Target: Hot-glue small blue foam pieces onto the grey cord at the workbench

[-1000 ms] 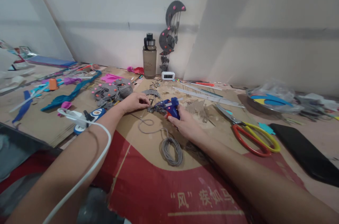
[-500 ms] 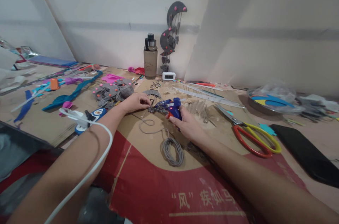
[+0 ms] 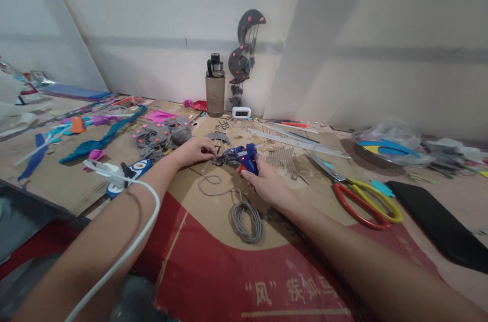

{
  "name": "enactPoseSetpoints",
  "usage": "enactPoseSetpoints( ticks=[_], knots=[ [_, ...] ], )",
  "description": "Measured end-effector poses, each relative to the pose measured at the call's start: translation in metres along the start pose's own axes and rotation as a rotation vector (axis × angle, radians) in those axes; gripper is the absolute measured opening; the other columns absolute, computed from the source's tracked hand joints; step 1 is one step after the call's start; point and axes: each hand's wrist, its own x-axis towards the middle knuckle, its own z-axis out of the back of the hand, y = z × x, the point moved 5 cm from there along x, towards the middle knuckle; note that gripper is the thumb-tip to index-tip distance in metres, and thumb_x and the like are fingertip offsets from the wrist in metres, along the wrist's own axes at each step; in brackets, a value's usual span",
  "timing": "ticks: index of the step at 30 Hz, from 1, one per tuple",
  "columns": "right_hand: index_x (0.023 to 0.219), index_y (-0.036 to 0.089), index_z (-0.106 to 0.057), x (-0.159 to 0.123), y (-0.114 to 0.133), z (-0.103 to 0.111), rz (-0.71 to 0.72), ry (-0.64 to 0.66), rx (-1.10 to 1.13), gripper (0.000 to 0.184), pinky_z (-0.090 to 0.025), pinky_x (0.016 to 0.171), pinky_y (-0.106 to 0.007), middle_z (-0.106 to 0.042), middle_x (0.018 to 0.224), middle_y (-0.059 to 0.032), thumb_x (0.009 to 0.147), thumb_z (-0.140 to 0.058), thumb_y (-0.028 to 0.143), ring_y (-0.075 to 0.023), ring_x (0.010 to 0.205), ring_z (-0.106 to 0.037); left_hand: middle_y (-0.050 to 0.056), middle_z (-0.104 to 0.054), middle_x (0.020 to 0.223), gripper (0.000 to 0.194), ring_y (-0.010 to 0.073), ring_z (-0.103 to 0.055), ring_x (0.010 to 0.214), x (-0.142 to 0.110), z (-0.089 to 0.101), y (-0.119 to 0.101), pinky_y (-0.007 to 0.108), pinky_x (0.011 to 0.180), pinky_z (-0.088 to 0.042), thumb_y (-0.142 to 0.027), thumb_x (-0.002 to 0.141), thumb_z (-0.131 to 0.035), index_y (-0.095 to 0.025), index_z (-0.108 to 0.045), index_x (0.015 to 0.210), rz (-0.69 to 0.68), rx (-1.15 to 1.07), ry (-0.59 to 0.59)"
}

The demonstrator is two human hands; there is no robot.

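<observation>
Bare cardboard [image 3: 202, 215] opens left of the cord coil [image 3: 247, 221]; scissors [image 3: 362, 200] obstruct the right side.

Shows at the back a wide, pale wall [image 3: 168, 12], quite plain, with a grey horizontal band [image 3: 145, 41] going across. Has on the left one pale panel [image 3: 38, 17] with slanting edge, and on the right another large panel [image 3: 366, 93], also slanting at its edge. Becomes dark and blurred in the upper left corner. Has before the wall a wide worktable [image 3: 450, 189] with pinkish top and, at lower left, a dark edge [image 3: 34, 201]. Receives soft, rather dim light, with a broad diagonal shadow [image 3: 324, 7] on the right.
</observation>
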Motion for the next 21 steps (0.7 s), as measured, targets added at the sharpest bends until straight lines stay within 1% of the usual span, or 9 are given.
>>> enactPoseSetpoints(
  ticks=[5,9,15,21],
  knots=[
    [0.109,0.019,-0.048,0.0011,-0.0021,-0.0006,0.006,-0.003,0.083,0.03,-0.047,0.071,-0.035,-0.066,0.094,-0.0055,0.079,-0.051,0.023,-0.018,0.076,-0.059,0.006,-0.067,0.085,0.013,0.0137,-0.061,0.076,0.0013,-0.0001,-0.0012,0.025,0.074,-0.047,-0.022,0.078,-0.061,-0.016,-0.072,0.082,0.007,0.0,0.003],
    [0.113,0.018,-0.047,0.0004,-0.0022,0.0004,0.009,-0.012,0.093,0.034,-0.047,0.07,-0.034,-0.066,0.096,-0.0063,0.079,-0.05,0.023,-0.0187,0.077,-0.059,0.006,-0.067,0.085,0.014,0.014,-0.06,0.076,0.002,0.0003,-0.0037,0.025,0.072,-0.047,-0.024,0.077,-0.061,-0.017,-0.072,0.082,0.024,0.003,0.017],
    [0.106,0.02,-0.05,-0.0028,-0.0033,0.0038,0.012,-0.075,0.053,0.027,-0.047,0.068,-0.034,-0.065,0.093,-0.0058,0.08,-0.051,0.026,-0.0195,0.078,-0.059,0.005,-0.067,0.086,0.013,0.0136,-0.059,0.076,0.0019,0.0017,-0.0056,0.024,0.071,-0.045,-0.023,0.077,-0.062,-0.017,-0.072,0.083,0.045,0.014,0.026],
    [0.107,0.02,-0.047,-0.0047,-0.0033,0.0035,0.01,-0.079,0.144,0.028,-0.047,0.065,-0.031,-0.063,0.093,-0.0045,0.08,-0.049,0.023,-0.0168,0.073,-0.058,0.006,-0.067,0.087,0.019,0.0139,-0.059,0.076,0.001,0.0041,-0.0095,0.023,0.071,-0.045,-0.03,0.078,-0.062,-0.016,-0.072,0.087,0.071,0.051,0.041]
  ],
)
